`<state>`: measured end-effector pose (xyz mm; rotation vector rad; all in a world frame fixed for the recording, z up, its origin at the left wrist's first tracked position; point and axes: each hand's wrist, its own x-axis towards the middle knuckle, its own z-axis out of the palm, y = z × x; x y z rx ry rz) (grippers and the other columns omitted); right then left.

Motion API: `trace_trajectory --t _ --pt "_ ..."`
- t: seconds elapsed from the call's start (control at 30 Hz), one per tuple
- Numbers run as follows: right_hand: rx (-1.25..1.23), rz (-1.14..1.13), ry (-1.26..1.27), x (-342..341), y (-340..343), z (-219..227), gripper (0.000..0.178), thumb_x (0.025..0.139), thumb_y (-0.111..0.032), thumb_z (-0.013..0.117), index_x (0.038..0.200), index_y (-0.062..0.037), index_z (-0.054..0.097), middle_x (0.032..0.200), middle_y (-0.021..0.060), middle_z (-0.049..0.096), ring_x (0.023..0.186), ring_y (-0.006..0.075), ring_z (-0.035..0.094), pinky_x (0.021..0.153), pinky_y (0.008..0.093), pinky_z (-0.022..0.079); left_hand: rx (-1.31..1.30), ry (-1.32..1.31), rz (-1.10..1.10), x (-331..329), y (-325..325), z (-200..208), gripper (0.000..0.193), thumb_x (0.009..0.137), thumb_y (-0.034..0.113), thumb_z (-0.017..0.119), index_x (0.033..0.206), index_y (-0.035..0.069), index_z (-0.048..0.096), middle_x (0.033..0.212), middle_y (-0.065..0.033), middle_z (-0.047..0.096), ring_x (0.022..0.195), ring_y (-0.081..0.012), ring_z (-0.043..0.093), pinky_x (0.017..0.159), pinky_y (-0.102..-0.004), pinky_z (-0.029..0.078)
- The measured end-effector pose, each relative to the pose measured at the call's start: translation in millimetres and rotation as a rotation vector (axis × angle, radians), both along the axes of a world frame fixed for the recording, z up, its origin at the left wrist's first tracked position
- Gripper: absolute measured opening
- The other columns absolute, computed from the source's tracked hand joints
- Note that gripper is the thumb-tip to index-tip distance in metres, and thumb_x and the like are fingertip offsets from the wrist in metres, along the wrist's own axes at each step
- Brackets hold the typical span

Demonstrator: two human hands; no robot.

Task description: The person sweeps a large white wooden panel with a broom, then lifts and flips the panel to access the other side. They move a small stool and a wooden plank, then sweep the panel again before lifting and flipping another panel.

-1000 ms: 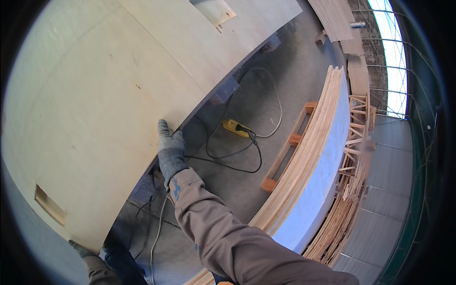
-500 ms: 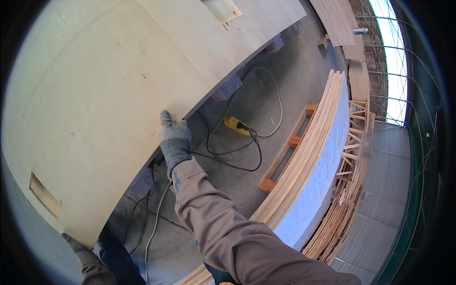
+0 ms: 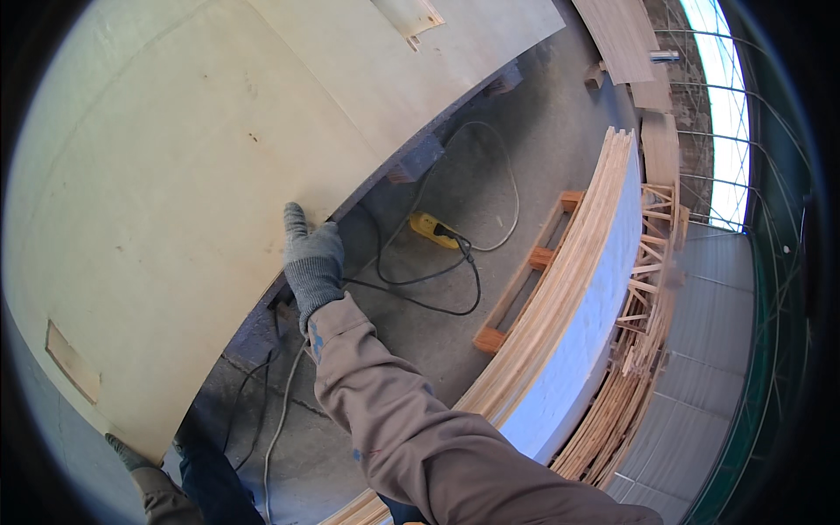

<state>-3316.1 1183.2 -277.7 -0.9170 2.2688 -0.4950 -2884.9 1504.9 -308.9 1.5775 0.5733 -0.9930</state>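
A large pale plywood panel (image 3: 192,210) with rectangular cutouts fills the left and upper part of the view. My right hand (image 3: 313,262), in a grey knit glove, grips its right edge, with the thumb on the top face and the other fingers hidden below the edge. At the panel's near corner my left hand (image 3: 129,454), also gloved, holds the edge, and only part of it shows. One cutout (image 3: 73,361) lies near that corner and another (image 3: 409,19) at the far end. Dark blocks (image 3: 416,158) stand beneath the panel's edge.
A yellow power strip (image 3: 434,229) with a black cable (image 3: 479,284) lies on the concrete floor (image 3: 385,337). A pale cord (image 3: 284,411) runs near my legs. To the right, stacked sheets (image 3: 560,324) rest on a wooden pallet (image 3: 540,258), with timber strips (image 3: 604,420) beyond.
The near part of the panel has shifted slightly left, and both my hands have moved with it. My grip looks the same.
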Motion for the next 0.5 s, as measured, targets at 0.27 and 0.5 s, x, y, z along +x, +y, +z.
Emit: trace_trajectory --t 0.27,0.5 --pt "-0.119 -0.056 -0.146 0.7 4.6 3.5 0.074 0.086 -0.059 0.057 0.116 0.0088 0.052 0.109 0.0266 0.062 0.103 0.0379 0.061 0.088 0.0413 0.049 0.008 0.006 -0.004 8.3 13.4 23.6 0.084 0.086 0.075 0.035 0.143 0.012 0.037 0.138 -0.0116 0.049 0.118 -0.0356 0.052 0.093 -0.0499 0.047" --pt "-0.109 -0.095 -0.305 -7.2 5.2 -4.4 0.074 0.087 -0.057 0.056 0.126 0.0056 0.048 0.118 0.0212 0.062 0.109 0.0339 0.059 0.091 0.0379 0.048 0.011 -0.025 -0.045 8.9 32.0 40.6 0.086 0.085 0.075 0.036 0.143 0.012 0.037 0.138 -0.0127 0.049 0.118 -0.0357 0.052 0.092 -0.0511 0.048"
